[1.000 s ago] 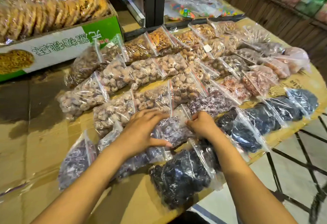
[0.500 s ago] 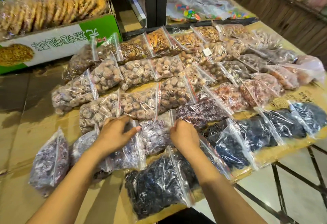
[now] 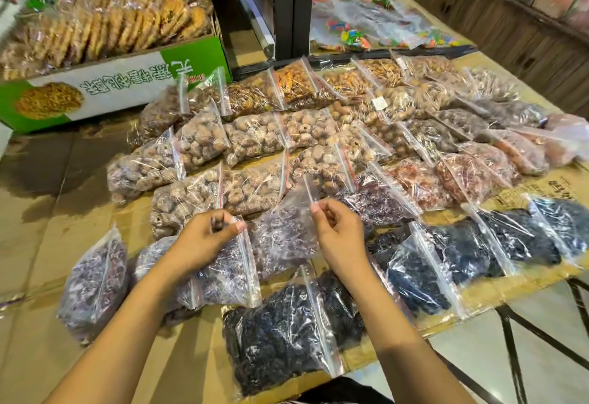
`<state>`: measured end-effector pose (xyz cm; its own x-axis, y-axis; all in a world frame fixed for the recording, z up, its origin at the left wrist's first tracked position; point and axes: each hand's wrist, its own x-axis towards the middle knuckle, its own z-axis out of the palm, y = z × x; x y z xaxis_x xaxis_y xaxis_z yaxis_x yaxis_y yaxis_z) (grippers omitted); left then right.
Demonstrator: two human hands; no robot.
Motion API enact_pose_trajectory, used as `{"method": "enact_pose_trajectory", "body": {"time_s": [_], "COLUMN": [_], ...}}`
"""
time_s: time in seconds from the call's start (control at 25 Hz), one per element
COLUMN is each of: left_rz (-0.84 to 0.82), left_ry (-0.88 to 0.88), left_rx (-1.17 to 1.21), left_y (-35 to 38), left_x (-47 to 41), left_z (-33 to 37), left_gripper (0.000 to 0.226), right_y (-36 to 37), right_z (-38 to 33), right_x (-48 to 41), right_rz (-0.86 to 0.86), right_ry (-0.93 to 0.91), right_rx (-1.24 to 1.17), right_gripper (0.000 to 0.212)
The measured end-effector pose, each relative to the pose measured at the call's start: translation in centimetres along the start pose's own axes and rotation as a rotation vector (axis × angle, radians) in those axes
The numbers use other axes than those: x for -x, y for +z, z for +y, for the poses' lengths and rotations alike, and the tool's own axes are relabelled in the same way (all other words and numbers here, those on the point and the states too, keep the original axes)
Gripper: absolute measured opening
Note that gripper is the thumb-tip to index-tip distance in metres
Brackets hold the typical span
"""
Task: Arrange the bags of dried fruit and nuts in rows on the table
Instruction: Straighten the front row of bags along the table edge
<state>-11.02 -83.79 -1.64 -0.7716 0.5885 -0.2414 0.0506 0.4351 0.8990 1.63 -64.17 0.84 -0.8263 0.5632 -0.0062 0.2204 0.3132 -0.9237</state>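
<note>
- At the far left, a clear zip bag of purplish dried fruit (image 3: 94,282) lies alone on the cardboard-covered table (image 3: 35,228).
- Your left hand (image 3: 204,239) pinches the top corner of a second purplish zip bag (image 3: 224,276).
- Your right hand (image 3: 339,233) pinches the raised zip edge of the middle purplish bag (image 3: 283,237).
- Clear bags of black dried fruit (image 3: 462,244) line the near edge to the right.

Both hands (image 3: 271,234) (pinching) on bags (image 3: 283,237)

Upside-down, perhaps Chinese print: box (image 3: 127,84)
</note>
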Motion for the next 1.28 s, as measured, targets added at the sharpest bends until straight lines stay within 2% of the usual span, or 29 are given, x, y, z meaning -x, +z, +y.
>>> {"method": "enact_pose_trajectory", "body": {"time_s": [0.08, 0.2, 0.4, 0.6, 0.68, 0.88, 1.0, 1.16, 1.2, 1.28], "left_rz": [0.005, 0.009, 0.020, 0.094, 0.133, 0.064, 0.101, 0.120, 0.112, 0.113], "left_ry": [-0.004, -0.019, -0.043, -0.036, -0.005, 0.016, 0.003, 0.022, 0.028, 0.076], "left_rx": [0.022, 0.031, 0.047, 0.079, 0.113, 0.230, 0.348, 0.322, 0.270, 0.130], "left_y": [0.2, 0.6, 0.8, 0.8, 0.9, 4.3, 6.5, 7.1, 7.3, 7.2], "left_x": [0.0, 0.3, 0.4, 0.7, 0.7, -1.8, -3.6, -4.4, -4.3, -3.6], "left_z": [0.4, 0.9, 1.0, 2.3, 3.6, 7.1, 7.7, 7.4, 7.5, 7.4], "left_gripper": [0.027, 0.021, 0.020, 0.020, 0.020, 0.020, 0.019, 0.008, 0.012, 0.034], "right_y": [-1.0, -3.8, -5.6, -5.8, -5.9, -5.8, -5.9, -5.9, -5.8, -5.8], "right_z": [-0.8, 0.9, 5.0, 5.4, 5.8, 5.5, 5.6, 5.3, 5.1, 5.0], "right_x": [-0.2, -1.8, -2.7, -3.0, -2.9, -2.8, -2.6, -2.2, -2.2, -2.1], "right_rz": [0.060, 0.196, 0.140, 0.177, 0.168, 0.157, 0.151, 0.139, 0.136, 0.130], "right_ry": [-0.029, 0.053, 0.072, 0.082, 0.053, 0.034, 0.010, 0.010, 0.011, 0.025], "right_rx": [-0.029, -0.032, 0.197, -0.054, -0.010, 0.031, 0.063, 0.097, 0.104, 0.097], "right_gripper": [0.016, 0.013, 0.020, 0.026, 0.025, 0.026, 0.029, 0.027, 0.026, 0.025]}}
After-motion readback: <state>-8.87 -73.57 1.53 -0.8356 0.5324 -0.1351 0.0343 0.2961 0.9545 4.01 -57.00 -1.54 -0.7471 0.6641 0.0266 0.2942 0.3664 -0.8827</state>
